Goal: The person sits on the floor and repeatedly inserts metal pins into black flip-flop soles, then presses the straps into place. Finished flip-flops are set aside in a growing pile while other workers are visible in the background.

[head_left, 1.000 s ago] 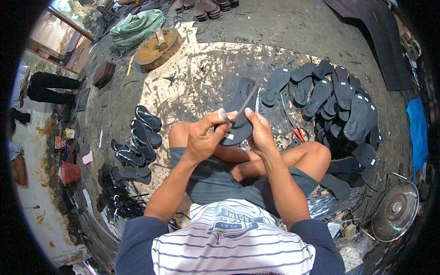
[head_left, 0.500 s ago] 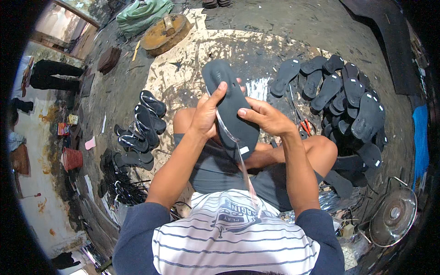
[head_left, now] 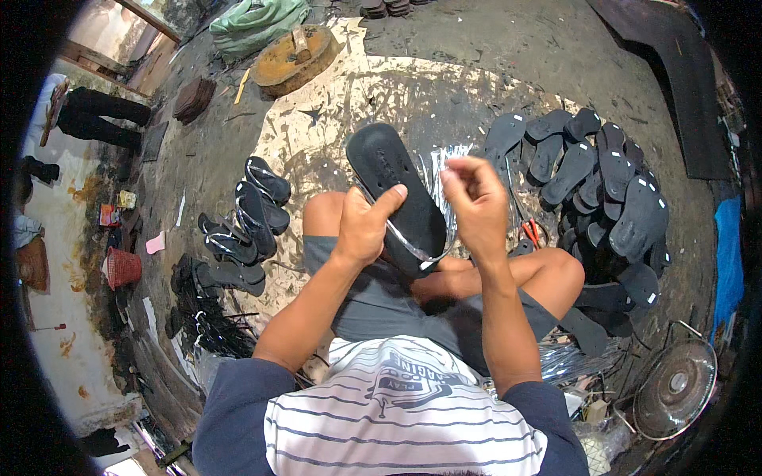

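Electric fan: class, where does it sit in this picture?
In the head view, the electric fan lies on the floor at the lower right, beyond the person's right knee, below the pile of black soles.

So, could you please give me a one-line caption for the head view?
Seated person's left hand grips a black sandal sole while the right hand pulls its silver strap.

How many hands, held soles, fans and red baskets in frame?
Hands: 2, left hand and right hand
Held black sole, with silver strap: 1
Metal fan: 1
Red basket: 1
Total: 5
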Demonstrator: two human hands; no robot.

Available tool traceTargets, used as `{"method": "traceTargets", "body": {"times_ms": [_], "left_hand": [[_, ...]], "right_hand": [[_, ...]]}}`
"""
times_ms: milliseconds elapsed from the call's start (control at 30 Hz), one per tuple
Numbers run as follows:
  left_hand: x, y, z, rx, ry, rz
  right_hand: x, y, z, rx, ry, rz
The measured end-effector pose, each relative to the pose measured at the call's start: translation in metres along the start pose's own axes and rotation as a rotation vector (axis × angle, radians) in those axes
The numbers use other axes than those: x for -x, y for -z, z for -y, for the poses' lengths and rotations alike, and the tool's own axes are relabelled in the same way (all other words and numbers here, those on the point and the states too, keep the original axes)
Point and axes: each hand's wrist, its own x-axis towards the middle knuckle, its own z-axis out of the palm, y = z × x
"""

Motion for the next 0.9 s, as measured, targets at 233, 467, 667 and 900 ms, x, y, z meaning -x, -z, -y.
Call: {"method": "traceTargets", "body": {"times_ms": [233, 467, 667, 900], "left_hand": [[0.015, -0.007, -0.014, -0.276, -0.163, 0.037], [0.023, -0.01, -0.01, -0.426, -0.247, 0.017], [0.014, -0.005, -0.009, -0.415, -0.246, -0.027], [0.006, 0.004, 0.002, -0.597, -0.258, 0.034]], "right_hand": [[0.01, -0.012, 0.039, 0.343, 0.206, 0.056], [0.013, -0.012, 0.036, 0.538, 0.331, 0.064], [0.011, -0.018, 0.028, 0.368, 0.337, 0.045], [0.01, -0.015, 0.019, 0.431, 0.274, 0.067]]}}
